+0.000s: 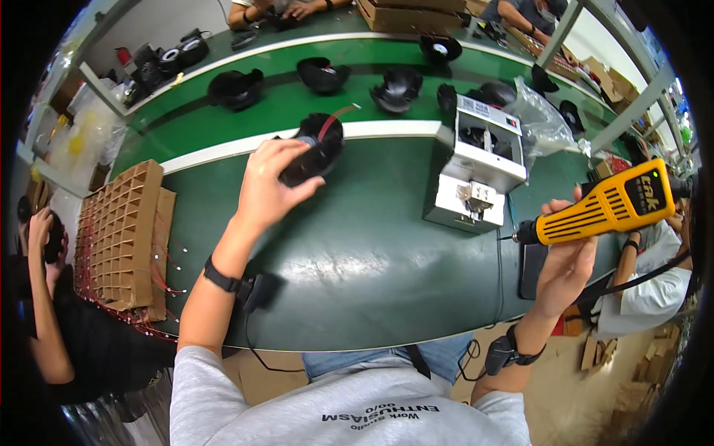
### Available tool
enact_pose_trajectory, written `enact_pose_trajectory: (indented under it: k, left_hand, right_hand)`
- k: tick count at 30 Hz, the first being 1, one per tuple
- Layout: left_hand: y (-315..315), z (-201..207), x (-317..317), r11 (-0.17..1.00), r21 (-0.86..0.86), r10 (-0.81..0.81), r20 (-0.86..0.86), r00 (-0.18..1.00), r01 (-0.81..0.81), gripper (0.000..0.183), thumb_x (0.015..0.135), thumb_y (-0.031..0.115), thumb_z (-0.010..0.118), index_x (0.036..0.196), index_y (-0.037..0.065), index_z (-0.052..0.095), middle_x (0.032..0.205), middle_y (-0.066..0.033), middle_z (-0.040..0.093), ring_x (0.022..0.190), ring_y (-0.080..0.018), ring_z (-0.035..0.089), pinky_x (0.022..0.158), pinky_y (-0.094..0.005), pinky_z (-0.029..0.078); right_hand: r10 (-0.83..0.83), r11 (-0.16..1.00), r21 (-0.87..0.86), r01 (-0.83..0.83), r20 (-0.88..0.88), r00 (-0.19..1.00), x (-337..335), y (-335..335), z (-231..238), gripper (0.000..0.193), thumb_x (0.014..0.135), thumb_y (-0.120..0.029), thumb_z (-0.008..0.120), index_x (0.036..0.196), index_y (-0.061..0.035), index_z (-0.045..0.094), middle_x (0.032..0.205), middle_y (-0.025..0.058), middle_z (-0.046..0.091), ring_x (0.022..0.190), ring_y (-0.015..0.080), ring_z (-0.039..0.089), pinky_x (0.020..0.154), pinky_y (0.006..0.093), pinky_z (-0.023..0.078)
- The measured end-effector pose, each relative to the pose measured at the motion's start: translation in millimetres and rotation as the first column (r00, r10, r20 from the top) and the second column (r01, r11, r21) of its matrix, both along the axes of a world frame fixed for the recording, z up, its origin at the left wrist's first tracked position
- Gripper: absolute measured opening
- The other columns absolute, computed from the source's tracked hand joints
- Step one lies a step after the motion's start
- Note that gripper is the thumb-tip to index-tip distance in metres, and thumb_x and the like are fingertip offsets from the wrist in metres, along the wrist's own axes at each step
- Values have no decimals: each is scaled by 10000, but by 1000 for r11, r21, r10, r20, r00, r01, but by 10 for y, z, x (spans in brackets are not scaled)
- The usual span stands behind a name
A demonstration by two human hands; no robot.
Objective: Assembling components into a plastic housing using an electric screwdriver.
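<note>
My left hand (264, 175) is closed round a curved black plastic shell (321, 157), held over the near edge of the belt. A red ribbon-like lead (336, 119) sticks up from the shell. On the right, my right hand (564, 271) grips a yellow electric screwdriver (604, 204) with a black cable; its bit points left, beside a grey box-shaped screw feeder (483, 152). The screwdriver hides part of my right fingers. The bit touches neither the shell nor the feeder.
Several black shells (236, 89) lie along the green conveyor belt (279, 70). A cardboard divider grid (123, 234) with red wires stands at the left. Clear plastic bags (547, 115) lie behind the feeder; a dark flat object (532, 269) is under my right hand. Other people work around the table.
</note>
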State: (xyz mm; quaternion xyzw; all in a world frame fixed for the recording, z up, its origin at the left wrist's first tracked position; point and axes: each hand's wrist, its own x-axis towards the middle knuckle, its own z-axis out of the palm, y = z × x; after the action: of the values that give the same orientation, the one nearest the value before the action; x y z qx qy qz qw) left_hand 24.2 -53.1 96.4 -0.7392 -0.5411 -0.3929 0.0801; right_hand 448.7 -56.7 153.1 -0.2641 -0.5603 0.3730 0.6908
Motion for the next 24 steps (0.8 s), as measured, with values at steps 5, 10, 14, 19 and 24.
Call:
enact_pose_trajectory:
  k: [5,10,14,19,24]
  left_hand:
    - [433,-44,-454,988,-84,132,20,991,-130,517,636,170,933,1095,10,758,1142,-135,703,1101,-330,634,987,-424,515]
    - [954,-186,-797,985,-81,141,-128,982,-152,559,603,146,949,1121,47,766,1186,-116,648,1162,-341,583,1041,-436,482]
    - [824,-276,-1335,953,-59,287,-134,948,-297,586,557,118,940,1111,44,764,1194,-111,632,1177,-345,582,1041,-434,482]
    - [776,-320,-1218,886,-73,436,-212,875,-459,641,630,212,957,1215,88,727,1410,-139,548,1293,-379,529,1076,-483,456]
    - [764,-95,-550,941,94,337,-159,928,-326,642,691,278,949,1256,110,694,1439,-178,535,1318,-399,507,1100,-483,427]
  right_hand:
    - [-519,753,1,658,616,593,752,329,-485,397,1035,-211,621,1330,54,606,1251,151,659,1135,241,620,991,374,471]
    - [-411,488,289,824,909,-75,1976,480,-1237,520,916,-216,721,1357,32,598,1408,257,582,1306,421,551,1121,473,431]
    - [-300,526,197,827,953,-36,1865,684,-1267,592,909,-215,705,1425,26,542,1506,288,499,1391,442,487,1162,479,403]
    - [-253,530,107,841,967,36,1941,707,-1240,567,950,-206,675,1481,-79,522,1529,141,526,1388,369,513,1102,559,438]
    - [-268,530,269,804,953,-143,1928,715,-1081,309,936,-186,712,1220,-67,691,1270,152,672,1175,391,608,990,498,499]
